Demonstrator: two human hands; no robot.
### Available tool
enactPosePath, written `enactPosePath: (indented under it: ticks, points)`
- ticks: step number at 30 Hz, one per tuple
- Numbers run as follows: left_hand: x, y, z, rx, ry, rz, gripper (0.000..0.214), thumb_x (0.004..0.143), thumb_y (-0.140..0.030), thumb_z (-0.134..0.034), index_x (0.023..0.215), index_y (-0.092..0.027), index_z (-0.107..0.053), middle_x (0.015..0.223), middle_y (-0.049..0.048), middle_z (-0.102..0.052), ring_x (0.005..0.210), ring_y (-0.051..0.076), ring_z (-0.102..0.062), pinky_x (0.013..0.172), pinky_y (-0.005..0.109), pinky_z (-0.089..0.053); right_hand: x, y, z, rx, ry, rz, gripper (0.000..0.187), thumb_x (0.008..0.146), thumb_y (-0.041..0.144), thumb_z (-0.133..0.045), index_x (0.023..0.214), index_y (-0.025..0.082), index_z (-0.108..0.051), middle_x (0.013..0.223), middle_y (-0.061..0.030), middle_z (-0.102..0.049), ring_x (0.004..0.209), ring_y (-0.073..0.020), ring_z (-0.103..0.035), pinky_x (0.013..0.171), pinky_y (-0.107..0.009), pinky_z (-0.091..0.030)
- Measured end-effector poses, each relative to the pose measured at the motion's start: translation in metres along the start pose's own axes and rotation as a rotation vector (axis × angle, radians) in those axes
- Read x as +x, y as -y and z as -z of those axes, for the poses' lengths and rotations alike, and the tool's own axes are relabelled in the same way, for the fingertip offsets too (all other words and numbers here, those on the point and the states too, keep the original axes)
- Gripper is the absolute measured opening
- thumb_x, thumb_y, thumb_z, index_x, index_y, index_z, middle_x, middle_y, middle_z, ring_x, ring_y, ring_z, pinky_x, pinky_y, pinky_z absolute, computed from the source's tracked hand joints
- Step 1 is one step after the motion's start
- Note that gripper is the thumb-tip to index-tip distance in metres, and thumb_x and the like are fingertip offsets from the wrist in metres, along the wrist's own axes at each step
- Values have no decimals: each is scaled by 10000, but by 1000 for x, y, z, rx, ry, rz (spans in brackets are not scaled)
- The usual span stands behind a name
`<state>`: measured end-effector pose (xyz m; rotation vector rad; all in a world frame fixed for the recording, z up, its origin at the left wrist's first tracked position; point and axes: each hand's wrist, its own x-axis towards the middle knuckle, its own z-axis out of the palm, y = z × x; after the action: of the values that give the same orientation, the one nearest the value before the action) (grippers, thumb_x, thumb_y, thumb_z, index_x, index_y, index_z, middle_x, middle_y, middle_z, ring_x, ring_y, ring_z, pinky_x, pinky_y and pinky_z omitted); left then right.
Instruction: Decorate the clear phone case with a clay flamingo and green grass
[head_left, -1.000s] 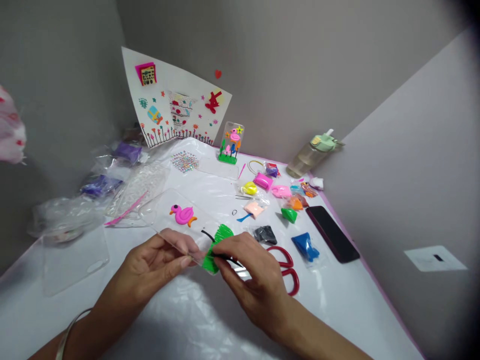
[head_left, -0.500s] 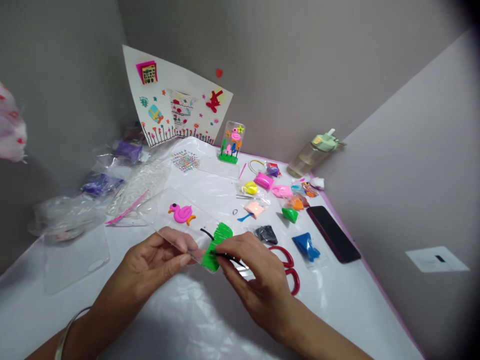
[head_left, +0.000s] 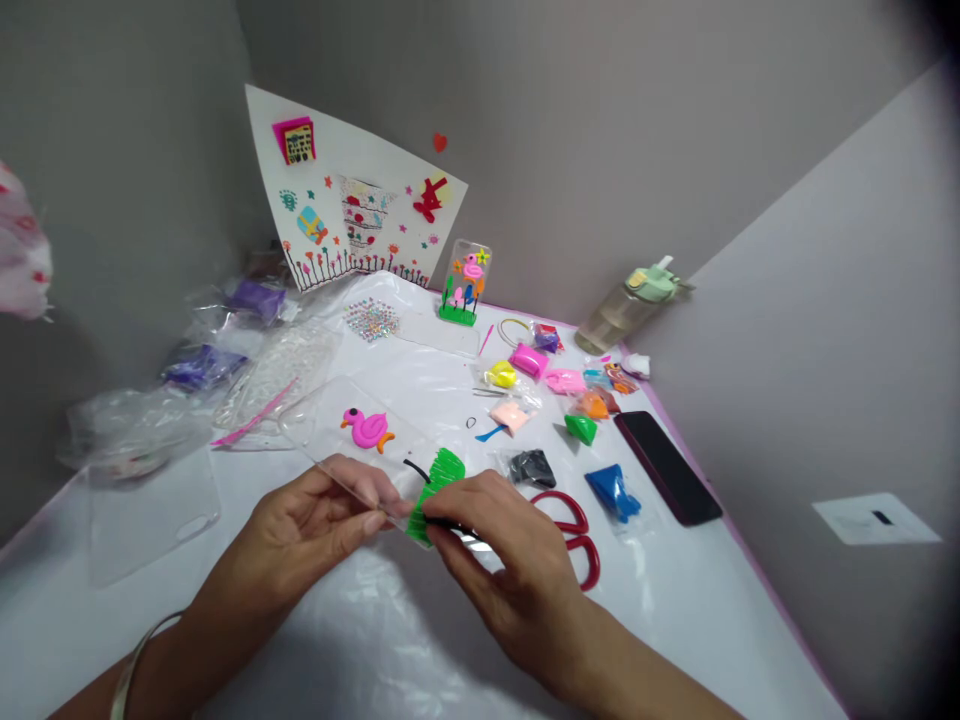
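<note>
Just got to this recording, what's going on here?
A person's left hand holds a clear phone case by its edge, with a pink clay flamingo and green clay grass on it. The right hand pinches a thin black strip at the grass, near red-handled scissors.

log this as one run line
left hand: grips clear phone case | right hand: pinches black strand over green clay | pink clay flamingo on case

Pink clay flamingo (head_left: 366, 430) with orange feet
</note>
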<state>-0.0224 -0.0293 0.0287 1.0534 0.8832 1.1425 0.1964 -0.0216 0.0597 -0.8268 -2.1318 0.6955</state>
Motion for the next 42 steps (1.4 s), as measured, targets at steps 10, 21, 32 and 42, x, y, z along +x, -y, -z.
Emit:
enactPosePath:
  ticks: [10,21,32,42]
  points:
    - [1,4,2,10,19,32,85,891,-267,-771,884,-292,-690,931,-49,-708,918,96,-680,849,123,-530,-1,0,0,2,53,-38,258,964,60,-586,1180,187,-647,1042,-38,-703,963,-144,-614,866,-270,-498]
    - [3,0,-6,-20,4,3,102,847,-246,-792,826,-300,-708,877,-44,-728,872,116,-707,802,149,-571,5,2,-3,-90,-16,21,180,990,79,-538,1121,140,-646,934,-67,-677,843,-158,-609,731,-265,-501]
    - [-1,4,-3,-40,31,42,96,860,-261,-790,851,-322,-716,909,-56,-712,912,109,-693,836,138,-555,3,7,-1,-140,27,15,223,988,59,-532,1165,158,-623,939,-59,-658,851,-163,-599,737,-266,-503]
    - [-2,3,-4,-35,56,65,86,872,-260,-779,861,-309,-709,904,-52,-706,928,118,-682,862,157,-549,4,12,-1,-110,-12,35,260,995,66,-538,1234,156,-586,1041,-76,-664,942,-150,-629,830,-238,-543]
